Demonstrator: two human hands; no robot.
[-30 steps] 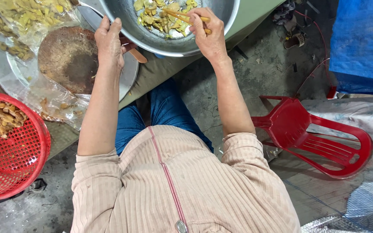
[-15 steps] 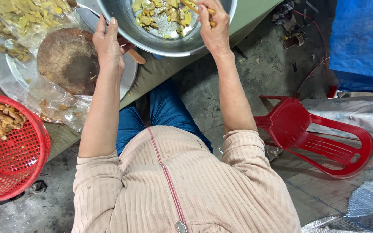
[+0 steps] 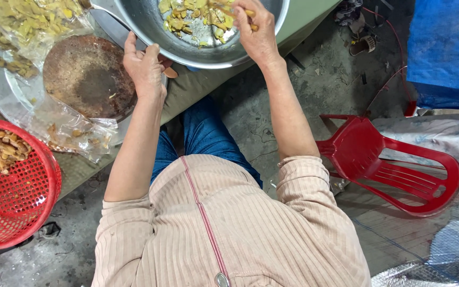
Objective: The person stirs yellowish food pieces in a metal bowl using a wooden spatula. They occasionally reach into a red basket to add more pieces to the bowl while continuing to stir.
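Note:
A large steel bowl [image 3: 181, 50] holding yellow-brown sliced pieces [image 3: 187, 16] sits at the table's edge in front of me. My left hand [image 3: 144, 66] grips the bowl's near rim. My right hand [image 3: 256, 32] is inside the bowl, closed on a thin orange-handled utensil [image 3: 248, 13] among the pieces. A round wooden chopping block [image 3: 88, 77] lies to the left of my left hand.
A red mesh basket [image 3: 22, 212] with brown pieces stands at lower left. Clear plastic bags [image 3: 22, 26] of yellow pieces lie at upper left. A red plastic chair [image 3: 394, 165] lies tipped on the concrete floor to the right, with a blue tarp [image 3: 447, 48] beyond.
My right hand has moved further up into the bowl with the utensil. My left hand stays on the rim.

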